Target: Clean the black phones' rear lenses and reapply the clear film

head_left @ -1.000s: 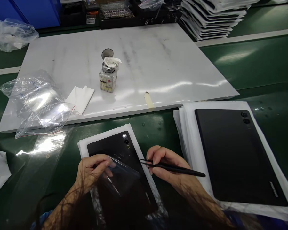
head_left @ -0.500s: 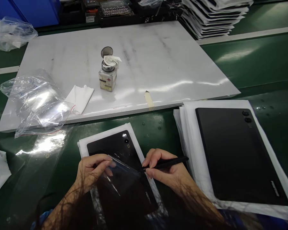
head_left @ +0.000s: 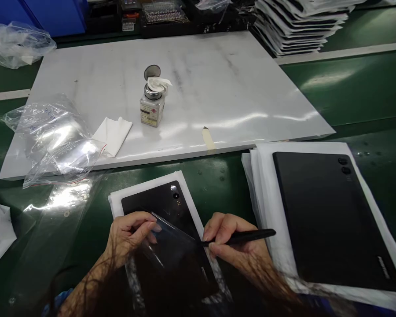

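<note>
A black tablet (head_left: 155, 200) lies back side up on a white foam sleeve (head_left: 141, 186), its camera at the upper right corner. My left hand (head_left: 133, 235) pinches the edge of a clear plastic film (head_left: 171, 244), which slants over the tablet's back. Between the thumb and fingers of my right hand (head_left: 236, 242) is a pair of black tweezers (head_left: 254, 236). Their tip is at the film's right end, near the tablet's right edge; whether it grips the film I cannot tell. Hair hides part of the tablet's lower end.
Another black tablet (head_left: 333, 220) rests on white sleeves (head_left: 262, 189) at right. On the raised white board (head_left: 218, 88) stand a lidded bottle (head_left: 152, 110), a folded wipe (head_left: 114, 135) and clear bags (head_left: 59, 141). Stacked sleeves (head_left: 300, 26) and a blue bin (head_left: 56, 15) are behind.
My right hand has moved slightly right and down with the tweezers, whose rear end now points farther right. My left hand still holds the film. The whole view has shifted a little.
</note>
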